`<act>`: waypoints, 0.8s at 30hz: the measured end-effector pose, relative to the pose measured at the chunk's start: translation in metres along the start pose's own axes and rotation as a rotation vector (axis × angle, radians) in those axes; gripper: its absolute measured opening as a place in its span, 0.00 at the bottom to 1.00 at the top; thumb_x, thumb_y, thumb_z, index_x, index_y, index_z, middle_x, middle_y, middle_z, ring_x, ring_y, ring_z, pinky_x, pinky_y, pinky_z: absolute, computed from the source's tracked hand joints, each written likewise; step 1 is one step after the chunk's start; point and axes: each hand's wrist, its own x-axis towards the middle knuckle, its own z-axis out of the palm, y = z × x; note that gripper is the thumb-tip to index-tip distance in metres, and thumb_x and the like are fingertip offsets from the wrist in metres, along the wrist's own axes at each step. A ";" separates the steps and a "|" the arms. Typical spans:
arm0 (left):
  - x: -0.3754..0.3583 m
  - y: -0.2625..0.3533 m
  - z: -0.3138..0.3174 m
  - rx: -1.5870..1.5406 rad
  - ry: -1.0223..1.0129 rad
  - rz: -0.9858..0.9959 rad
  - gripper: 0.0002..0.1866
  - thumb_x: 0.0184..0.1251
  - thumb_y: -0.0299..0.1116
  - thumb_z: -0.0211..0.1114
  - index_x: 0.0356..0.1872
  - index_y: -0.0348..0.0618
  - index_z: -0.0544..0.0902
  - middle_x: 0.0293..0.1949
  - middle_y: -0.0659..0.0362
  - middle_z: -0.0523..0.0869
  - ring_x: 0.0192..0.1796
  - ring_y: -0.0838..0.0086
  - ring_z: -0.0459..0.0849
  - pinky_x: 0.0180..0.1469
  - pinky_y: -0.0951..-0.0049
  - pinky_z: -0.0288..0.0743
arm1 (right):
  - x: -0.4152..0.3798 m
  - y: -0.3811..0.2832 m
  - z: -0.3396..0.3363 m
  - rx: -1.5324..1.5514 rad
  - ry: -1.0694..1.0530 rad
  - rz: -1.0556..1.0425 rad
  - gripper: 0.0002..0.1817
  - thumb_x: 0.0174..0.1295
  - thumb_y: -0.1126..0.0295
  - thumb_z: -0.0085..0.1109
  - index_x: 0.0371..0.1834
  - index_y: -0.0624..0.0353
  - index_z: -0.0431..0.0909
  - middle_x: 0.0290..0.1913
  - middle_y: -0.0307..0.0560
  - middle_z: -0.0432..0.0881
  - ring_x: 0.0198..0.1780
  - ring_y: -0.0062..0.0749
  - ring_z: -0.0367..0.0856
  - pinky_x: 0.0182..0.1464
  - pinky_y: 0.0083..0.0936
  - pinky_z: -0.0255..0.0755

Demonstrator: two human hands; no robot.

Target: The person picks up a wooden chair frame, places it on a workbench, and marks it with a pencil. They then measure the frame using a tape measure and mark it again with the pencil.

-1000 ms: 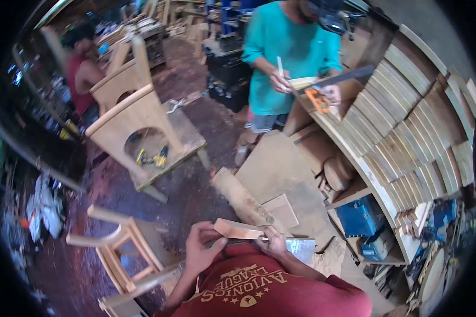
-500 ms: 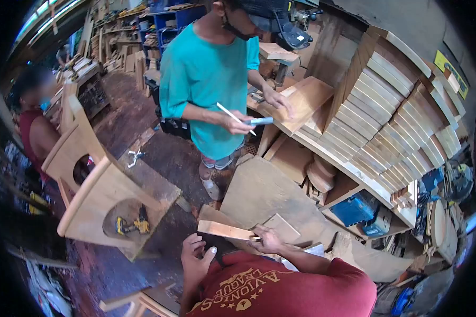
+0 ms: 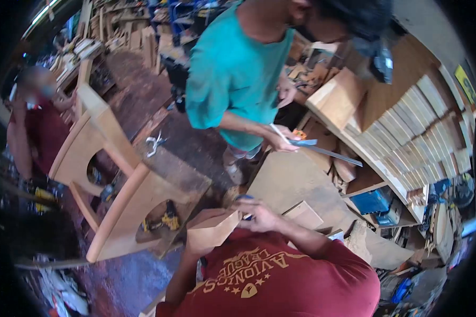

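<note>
A short wooden block (image 3: 212,232) with a slanted end is held close to the chest of the red shirt. My left hand (image 3: 202,216) is round its far side, with most of the fingers hidden behind the wood. At the block's right end is my right hand (image 3: 260,215), its fingers bent together near the edge; what they grip is too small and blurred to name. A small blue item (image 3: 244,197) shows just beyond these fingers.
A person in a teal shirt (image 3: 232,79) stands ahead, holding a white pencil and a metal ruler (image 3: 333,154). Curved wooden frames (image 3: 127,211) and a yellow drill (image 3: 169,216) are left. Stacked boards (image 3: 407,127) fill the right. Another person (image 3: 50,127) is far left.
The block has turned and come nearer the chest. My left hand, earlier apart from it, now holds it. The teal-shirted person has leaned closer, moving the ruler right; the far-left person has turned.
</note>
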 end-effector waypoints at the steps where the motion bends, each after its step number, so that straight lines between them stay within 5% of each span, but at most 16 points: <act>1: -0.006 -0.002 -0.008 -0.019 0.038 -0.077 0.22 0.59 0.25 0.75 0.56 0.35 0.80 0.52 0.53 0.86 0.55 0.68 0.85 0.57 0.70 0.79 | 0.017 -0.013 -0.014 0.055 -0.037 0.028 0.33 0.52 0.60 0.77 0.62 0.59 0.79 0.59 0.52 0.81 0.61 0.49 0.81 0.63 0.39 0.75; 3: -0.007 -0.008 -0.026 -0.062 0.098 -0.196 0.20 0.58 0.26 0.73 0.53 0.35 0.82 0.51 0.49 0.87 0.56 0.62 0.86 0.60 0.64 0.79 | 0.055 -0.026 -0.043 0.043 -0.062 0.053 0.39 0.47 0.58 0.81 0.63 0.60 0.78 0.61 0.58 0.79 0.63 0.52 0.78 0.64 0.41 0.74; 5: 0.015 0.032 -0.033 0.137 0.226 0.124 0.17 0.60 0.26 0.70 0.51 0.34 0.83 0.51 0.46 0.87 0.58 0.57 0.86 0.62 0.61 0.79 | 0.087 -0.007 -0.058 0.032 -0.037 0.006 0.40 0.47 0.60 0.82 0.64 0.63 0.77 0.61 0.56 0.78 0.61 0.47 0.79 0.63 0.38 0.74; 8: 0.009 0.019 -0.049 0.326 0.274 0.073 0.20 0.57 0.28 0.72 0.51 0.34 0.83 0.50 0.47 0.87 0.56 0.57 0.86 0.60 0.62 0.80 | 0.142 0.002 -0.074 0.185 0.018 0.130 0.35 0.55 0.61 0.76 0.65 0.66 0.75 0.57 0.53 0.82 0.58 0.37 0.80 0.62 0.35 0.73; 10: 0.010 0.019 -0.056 0.421 0.248 0.031 0.22 0.54 0.29 0.74 0.51 0.35 0.83 0.49 0.48 0.87 0.53 0.57 0.87 0.56 0.64 0.80 | 0.186 0.010 -0.067 0.250 0.074 0.035 0.25 0.73 0.60 0.57 0.67 0.66 0.73 0.55 0.47 0.84 0.53 0.29 0.80 0.55 0.29 0.76; 12: 0.017 0.014 -0.059 0.437 0.248 -0.014 0.23 0.51 0.30 0.76 0.50 0.35 0.83 0.47 0.48 0.87 0.49 0.57 0.87 0.52 0.64 0.81 | 0.225 -0.007 -0.072 0.324 0.015 0.165 0.26 0.77 0.55 0.50 0.68 0.63 0.72 0.55 0.45 0.84 0.47 0.24 0.80 0.44 0.25 0.78; 14: 0.019 0.000 -0.055 0.365 0.269 -0.076 0.23 0.49 0.31 0.77 0.49 0.36 0.84 0.46 0.48 0.87 0.46 0.57 0.87 0.48 0.64 0.81 | 0.262 -0.003 -0.067 0.522 0.027 0.227 0.29 0.77 0.49 0.48 0.67 0.62 0.74 0.65 0.58 0.75 0.61 0.44 0.78 0.63 0.35 0.72; 16: 0.011 -0.029 -0.052 0.322 0.282 -0.188 0.21 0.51 0.30 0.77 0.48 0.36 0.84 0.44 0.48 0.87 0.44 0.57 0.87 0.47 0.63 0.80 | 0.288 -0.003 -0.075 0.689 -0.062 0.434 0.29 0.77 0.49 0.46 0.68 0.60 0.73 0.71 0.63 0.68 0.68 0.53 0.72 0.71 0.41 0.64; 17: 0.007 -0.044 -0.052 0.313 0.267 -0.238 0.20 0.52 0.30 0.77 0.47 0.37 0.84 0.44 0.48 0.87 0.44 0.57 0.87 0.47 0.63 0.80 | 0.303 0.026 -0.058 0.530 0.072 0.306 0.29 0.78 0.48 0.45 0.68 0.60 0.72 0.72 0.65 0.66 0.71 0.56 0.69 0.74 0.42 0.60; 19: -0.007 -0.072 -0.056 0.324 0.244 -0.340 0.18 0.53 0.30 0.76 0.46 0.38 0.85 0.43 0.50 0.87 0.44 0.57 0.87 0.48 0.63 0.80 | 0.307 0.051 -0.069 0.345 0.127 0.098 0.33 0.78 0.49 0.44 0.71 0.68 0.66 0.74 0.69 0.63 0.77 0.58 0.59 0.77 0.39 0.53; 22: -0.014 -0.099 -0.061 0.412 0.240 -0.369 0.16 0.55 0.31 0.76 0.45 0.38 0.85 0.42 0.51 0.87 0.44 0.59 0.87 0.48 0.63 0.79 | 0.323 0.081 -0.086 0.332 0.260 0.239 0.31 0.79 0.52 0.45 0.73 0.68 0.65 0.71 0.56 0.68 0.54 0.36 0.78 0.60 0.33 0.72; 24: -0.008 -0.102 -0.061 0.418 0.242 -0.384 0.16 0.55 0.31 0.76 0.45 0.38 0.85 0.42 0.51 0.87 0.44 0.59 0.87 0.48 0.63 0.79 | 0.331 0.087 -0.102 0.347 0.277 0.238 0.30 0.79 0.53 0.45 0.71 0.69 0.68 0.73 0.61 0.66 0.67 0.44 0.72 0.69 0.34 0.65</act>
